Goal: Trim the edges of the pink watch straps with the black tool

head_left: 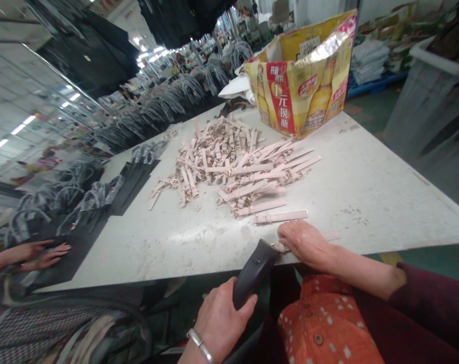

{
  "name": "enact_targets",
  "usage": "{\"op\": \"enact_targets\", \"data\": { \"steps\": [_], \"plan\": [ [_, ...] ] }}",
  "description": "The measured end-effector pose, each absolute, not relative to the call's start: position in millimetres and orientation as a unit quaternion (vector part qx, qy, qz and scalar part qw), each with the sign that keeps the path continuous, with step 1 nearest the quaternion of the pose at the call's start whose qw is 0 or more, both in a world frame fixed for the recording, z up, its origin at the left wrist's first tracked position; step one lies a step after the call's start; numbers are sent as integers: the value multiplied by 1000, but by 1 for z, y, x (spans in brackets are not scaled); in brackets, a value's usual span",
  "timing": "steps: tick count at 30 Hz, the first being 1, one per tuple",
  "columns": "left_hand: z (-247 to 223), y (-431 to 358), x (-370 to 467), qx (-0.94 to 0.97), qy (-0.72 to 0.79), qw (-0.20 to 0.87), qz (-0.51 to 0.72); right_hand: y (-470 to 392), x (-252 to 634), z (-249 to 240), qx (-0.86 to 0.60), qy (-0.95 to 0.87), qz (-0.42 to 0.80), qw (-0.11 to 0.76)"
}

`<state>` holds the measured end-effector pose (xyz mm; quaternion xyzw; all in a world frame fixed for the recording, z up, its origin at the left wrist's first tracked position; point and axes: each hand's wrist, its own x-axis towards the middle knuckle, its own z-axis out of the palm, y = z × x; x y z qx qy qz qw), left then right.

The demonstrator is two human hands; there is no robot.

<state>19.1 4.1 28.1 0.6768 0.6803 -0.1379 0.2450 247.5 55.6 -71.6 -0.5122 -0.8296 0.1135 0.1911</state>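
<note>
My left hand, with a silver bangle at the wrist, is wrapped round a black hand-held tool with a wider, flattened end; its exact kind is unclear. That end points at a pale pink buckle strap at the near edge of the table. My right hand is closed on this strap, covering most of it. Just beyond my fingers lies another pink strap with a metal buckle. Farther back spreads a large heap of similar straps.
The white table carries a yellow beer carton at the back. At left, a co-worker's hands rest on dark pieces near plastic-wrapped handles. Dark bags hang overhead. A grey bin stands at right.
</note>
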Motion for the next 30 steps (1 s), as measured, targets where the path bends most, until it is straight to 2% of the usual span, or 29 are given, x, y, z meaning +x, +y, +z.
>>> {"op": "enact_targets", "data": {
  "steps": [10,16,22,30],
  "plan": [
    [37,20,36,699,661,211,-176,59,252,-65,-484,-831,179,206],
    [34,19,33,702,659,215,-164,56,269,-53,-440,-814,282,252],
    [35,18,27,697,658,235,-163,49,291,-56,-409,-826,266,282],
    [42,26,34,701,654,210,-190,50,287,-57,-396,-818,287,303]
  ]
}}
